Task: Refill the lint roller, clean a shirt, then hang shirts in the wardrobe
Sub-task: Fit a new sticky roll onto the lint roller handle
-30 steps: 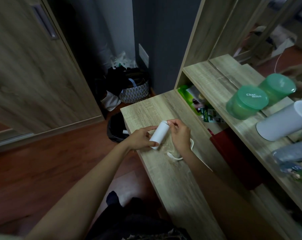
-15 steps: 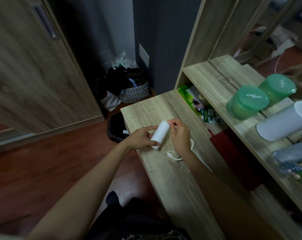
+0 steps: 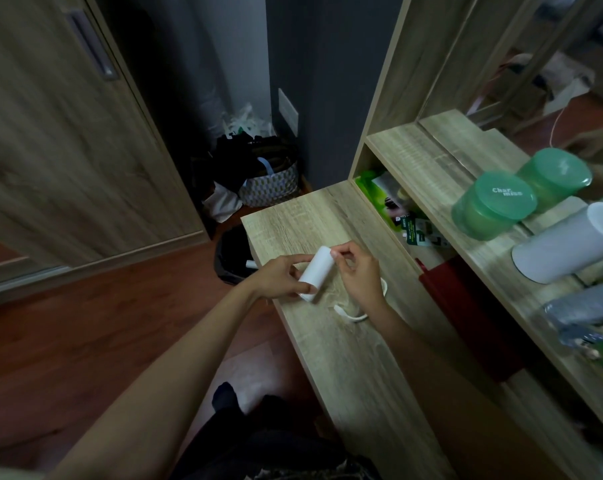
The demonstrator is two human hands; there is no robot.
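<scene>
The left hand (image 3: pixel 279 277) grips the white roll (image 3: pixel 316 273) above the desk (image 3: pixel 348 355), near its far-left corner. The right hand (image 3: pixel 360 277) pinches the roll's upper end with its fingertips (image 3: pixel 335 253).

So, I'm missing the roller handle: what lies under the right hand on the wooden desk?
A thin white curved plastic piece lies on the pale wooden desk there; the right hand covers its middle part.

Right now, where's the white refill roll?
Head view, centre: white refill roll over the wooden desk, left hand gripping its lower end, right hand pinching its top.
</scene>
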